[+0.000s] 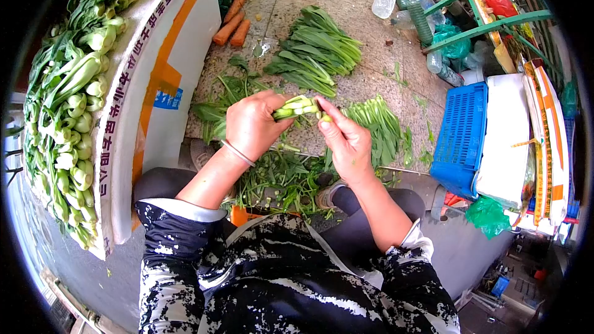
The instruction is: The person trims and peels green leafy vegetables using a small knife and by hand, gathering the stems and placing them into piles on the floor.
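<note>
My left hand (252,125), with a pale bracelet at its wrist, is closed around a small bunch of green vegetable stalks (296,107). The pale cut ends point right, toward my right hand (350,146). Its thumb and fingers are pinched together at those ends, where a thin dark edge shows; I cannot make out what it is. Just beyond my hands lies a neat pile of leafy greens (318,49). Beside my right hand is a second bundle of greens (377,124), stalk ends up. Loose leaves (216,108) lie left of my left hand.
Leaf trimmings (278,182) cover the ground between my feet. On the left, a white foam box (176,43) stands beside heaped leafy greens (80,124). Carrots (230,27) lie at the back. To the right are a blue crate (459,130), plastic bottles (385,0) and a green metal frame (495,25).
</note>
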Action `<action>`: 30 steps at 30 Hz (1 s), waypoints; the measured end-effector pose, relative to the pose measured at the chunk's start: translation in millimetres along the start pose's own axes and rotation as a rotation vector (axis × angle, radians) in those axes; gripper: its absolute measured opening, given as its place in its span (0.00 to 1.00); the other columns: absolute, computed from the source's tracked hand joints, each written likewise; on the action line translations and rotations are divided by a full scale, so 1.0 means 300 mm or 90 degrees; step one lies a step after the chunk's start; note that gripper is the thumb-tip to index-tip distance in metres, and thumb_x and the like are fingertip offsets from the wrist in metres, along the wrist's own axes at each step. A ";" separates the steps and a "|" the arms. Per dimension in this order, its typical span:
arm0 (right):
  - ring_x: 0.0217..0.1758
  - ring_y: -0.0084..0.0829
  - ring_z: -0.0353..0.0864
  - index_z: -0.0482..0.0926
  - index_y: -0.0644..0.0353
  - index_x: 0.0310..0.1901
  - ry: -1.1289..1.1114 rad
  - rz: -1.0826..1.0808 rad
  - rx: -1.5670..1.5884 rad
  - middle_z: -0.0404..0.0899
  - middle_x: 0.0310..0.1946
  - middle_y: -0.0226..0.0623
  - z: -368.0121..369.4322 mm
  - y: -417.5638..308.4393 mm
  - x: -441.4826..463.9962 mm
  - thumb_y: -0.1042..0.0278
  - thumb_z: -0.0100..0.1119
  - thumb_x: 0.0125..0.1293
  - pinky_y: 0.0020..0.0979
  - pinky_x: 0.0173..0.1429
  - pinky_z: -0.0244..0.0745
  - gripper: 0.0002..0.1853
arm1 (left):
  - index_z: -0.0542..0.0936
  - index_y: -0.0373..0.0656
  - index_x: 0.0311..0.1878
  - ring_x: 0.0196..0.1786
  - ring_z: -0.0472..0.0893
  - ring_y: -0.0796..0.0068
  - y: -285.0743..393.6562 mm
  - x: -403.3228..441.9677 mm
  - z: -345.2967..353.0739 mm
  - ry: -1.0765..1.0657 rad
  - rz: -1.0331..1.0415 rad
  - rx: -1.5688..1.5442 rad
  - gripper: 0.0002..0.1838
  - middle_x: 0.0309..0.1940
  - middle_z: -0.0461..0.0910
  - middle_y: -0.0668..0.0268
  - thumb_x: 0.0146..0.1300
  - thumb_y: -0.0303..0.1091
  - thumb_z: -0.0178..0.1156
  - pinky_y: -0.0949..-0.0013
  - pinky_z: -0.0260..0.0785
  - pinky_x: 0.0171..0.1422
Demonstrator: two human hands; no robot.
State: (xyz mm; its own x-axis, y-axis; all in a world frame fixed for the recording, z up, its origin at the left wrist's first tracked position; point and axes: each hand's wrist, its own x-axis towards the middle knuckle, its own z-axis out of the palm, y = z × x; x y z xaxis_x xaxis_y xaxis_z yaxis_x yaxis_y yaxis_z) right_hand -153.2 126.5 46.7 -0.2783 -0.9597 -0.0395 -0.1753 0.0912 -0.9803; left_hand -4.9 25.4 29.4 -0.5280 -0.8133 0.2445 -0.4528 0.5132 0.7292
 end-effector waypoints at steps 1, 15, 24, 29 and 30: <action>0.38 0.13 0.71 0.71 0.57 0.58 0.031 0.018 -0.027 0.79 0.42 0.30 -0.008 -0.002 0.004 0.67 0.57 0.63 0.18 0.45 0.68 0.21 | 0.81 0.45 0.33 0.27 0.78 0.63 -0.001 -0.001 -0.003 0.000 0.000 -0.001 0.13 0.25 0.76 0.64 0.42 0.34 0.69 0.66 0.69 0.30; 0.33 0.11 0.67 0.68 0.61 0.60 -0.100 0.111 -0.012 0.74 0.34 0.23 -0.019 -0.006 0.014 0.66 0.55 0.64 0.16 0.38 0.65 0.22 | 0.80 0.54 0.36 0.29 0.77 0.69 -0.020 -0.014 0.009 0.019 0.147 0.230 0.18 0.23 0.72 0.71 0.35 0.31 0.67 0.66 0.69 0.29; 0.19 0.10 0.52 0.66 0.62 0.60 0.059 0.203 0.233 0.60 0.22 0.16 -0.039 0.033 0.045 0.64 0.53 0.66 0.15 0.21 0.48 0.23 | 0.80 0.48 0.41 0.33 0.80 0.70 -0.012 -0.007 0.000 -0.167 -0.062 0.183 0.16 0.32 0.80 0.68 0.44 0.31 0.68 0.70 0.71 0.35; 0.20 0.11 0.55 0.62 0.62 0.63 -0.018 0.286 0.182 0.63 0.23 0.19 -0.038 0.115 0.037 0.62 0.55 0.65 0.15 0.22 0.51 0.27 | 0.76 0.38 0.44 0.33 0.79 0.76 -0.037 0.027 -0.006 -0.209 -0.305 -0.577 0.16 0.33 0.79 0.65 0.58 0.39 0.62 0.71 0.72 0.37; 0.21 0.11 0.57 0.60 0.62 0.64 -0.140 0.346 0.114 0.65 0.23 0.20 -0.036 0.111 0.033 0.61 0.55 0.65 0.15 0.22 0.52 0.28 | 0.75 0.39 0.45 0.33 0.79 0.76 -0.031 0.031 -0.016 -0.236 -0.371 -0.706 0.16 0.33 0.80 0.65 0.59 0.39 0.60 0.71 0.73 0.38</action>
State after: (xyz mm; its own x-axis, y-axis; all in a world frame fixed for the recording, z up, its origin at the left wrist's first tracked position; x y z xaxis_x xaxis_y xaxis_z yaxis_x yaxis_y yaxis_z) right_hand -172.1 123.1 15.7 -0.0781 -0.8229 -0.5628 0.1042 0.5547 -0.8255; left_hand -2.0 11.6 28.0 -0.7018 -0.6235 -0.3446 0.0551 -0.5297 0.8464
